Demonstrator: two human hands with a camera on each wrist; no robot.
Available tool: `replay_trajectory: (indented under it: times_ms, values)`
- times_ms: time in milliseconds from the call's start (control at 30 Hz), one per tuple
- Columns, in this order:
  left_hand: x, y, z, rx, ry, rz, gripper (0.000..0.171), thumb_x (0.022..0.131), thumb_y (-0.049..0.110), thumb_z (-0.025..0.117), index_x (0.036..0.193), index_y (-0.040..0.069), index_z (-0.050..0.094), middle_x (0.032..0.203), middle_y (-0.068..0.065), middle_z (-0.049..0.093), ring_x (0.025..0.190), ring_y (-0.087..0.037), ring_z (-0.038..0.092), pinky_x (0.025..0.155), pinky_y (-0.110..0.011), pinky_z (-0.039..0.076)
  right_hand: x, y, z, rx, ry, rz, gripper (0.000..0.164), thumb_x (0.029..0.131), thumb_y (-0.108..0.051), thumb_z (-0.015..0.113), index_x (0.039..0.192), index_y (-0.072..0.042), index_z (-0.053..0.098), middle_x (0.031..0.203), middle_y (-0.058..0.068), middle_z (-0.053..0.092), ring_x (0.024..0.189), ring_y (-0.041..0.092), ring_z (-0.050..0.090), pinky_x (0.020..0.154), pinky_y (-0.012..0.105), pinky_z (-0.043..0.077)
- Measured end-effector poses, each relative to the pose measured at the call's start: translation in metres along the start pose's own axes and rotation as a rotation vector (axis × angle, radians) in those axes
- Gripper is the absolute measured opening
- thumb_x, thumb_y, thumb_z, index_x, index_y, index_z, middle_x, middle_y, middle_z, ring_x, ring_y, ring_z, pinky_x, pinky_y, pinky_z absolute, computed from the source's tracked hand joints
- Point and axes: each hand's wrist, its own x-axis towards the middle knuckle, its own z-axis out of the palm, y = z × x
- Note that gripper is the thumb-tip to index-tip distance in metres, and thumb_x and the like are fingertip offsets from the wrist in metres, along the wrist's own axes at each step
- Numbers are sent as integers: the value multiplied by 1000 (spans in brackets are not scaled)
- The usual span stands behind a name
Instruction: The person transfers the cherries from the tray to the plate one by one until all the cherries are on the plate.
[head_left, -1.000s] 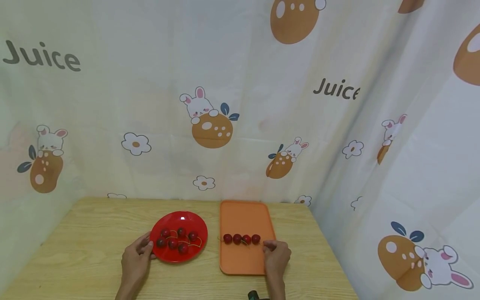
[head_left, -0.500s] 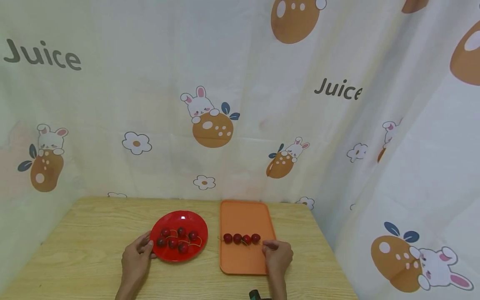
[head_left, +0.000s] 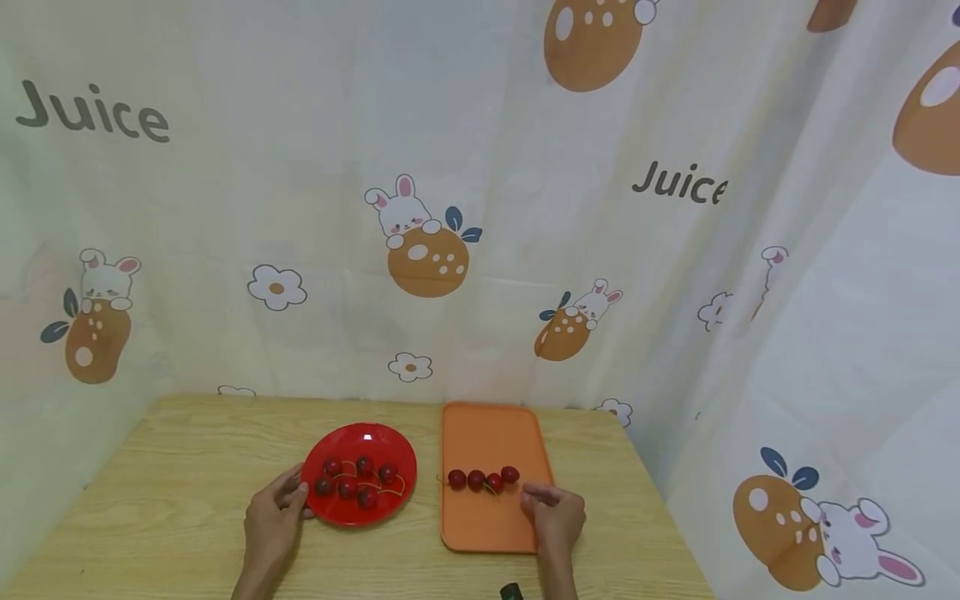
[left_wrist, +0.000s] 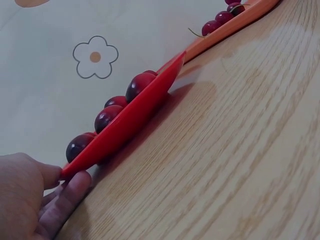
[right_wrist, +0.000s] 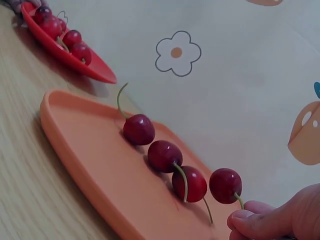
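My left hand [head_left: 272,517] grips the left rim of a red plate [head_left: 401,458], thumb on top and fingers beneath, as the left wrist view shows. Dark red cherries [head_left: 347,487], several of them, lie on the plate with their stems. To the right, my right hand [head_left: 557,515] pinches the stem of one cherry [right_wrist: 225,185] between thumb and fingertips, over the right part of an orange tray [head_left: 487,433]. Three other stemmed cherries [right_wrist: 164,156] sit in a row across the middle of that tray, just left of the pinched one.
A light wooden table [head_left: 202,467] carries both plate and tray, with a strip of bare wood between them. Behind it hangs a printed curtain [head_left: 322,167]. A small dark object [head_left: 512,592] shows at the bottom edge beside my right wrist.
The rightmost cherry has shifted slightly away from me and leftward, out of line with the other three, its stem in my right fingers. My left hand keeps its grip on the plate.
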Motion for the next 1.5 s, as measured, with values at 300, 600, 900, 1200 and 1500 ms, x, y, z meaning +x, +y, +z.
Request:
replay_trajectory:
  times_ms: [300, 600, 900, 1200, 1500]
  values:
    - [-1, 3, 0, -20, 1, 1, 44, 111, 5, 60, 154, -4, 57, 138, -33, 68, 73, -5, 73, 66, -19, 63, 2, -2, 3, 115, -66, 32, 16, 81, 15, 85, 93, 4, 85, 78, 9, 82, 71, 7, 73, 62, 13, 57]
    - [-3, 4, -2, -18, -5, -5, 44, 111, 3, 59, 154, -5, 56, 139, -34, 67, 71, -7, 73, 64, -20, 62, -6, -11, 10, 70, -86, 50, 15, 83, 12, 85, 94, 3, 86, 87, 14, 84, 75, 9, 75, 66, 12, 52]
    - [-2, 2, -2, -22, 4, -2, 44, 110, 5, 60, 153, -4, 58, 137, -34, 68, 71, -7, 73, 64, -20, 63, -15, -22, 17, 110, -141, -15, 14, 86, 13, 83, 99, 8, 84, 92, 25, 82, 79, 13, 77, 63, 16, 56]
    - [2, -1, 1, -8, 12, -21, 44, 110, 4, 59, 154, -3, 57, 137, -33, 68, 73, -7, 73, 65, -19, 63, -12, -18, 27, 149, -186, -9, 13, 83, 12, 86, 92, 3, 85, 84, 14, 84, 74, 9, 77, 63, 16, 57]
    - [1, 0, 1, -16, 11, -6, 44, 110, 4, 59, 153, -4, 58, 137, -34, 67, 71, -8, 73, 64, -19, 62, -13, -28, 27, 150, -226, -1, 15, 86, 10, 85, 101, 9, 83, 94, 23, 83, 81, 13, 79, 66, 16, 58]
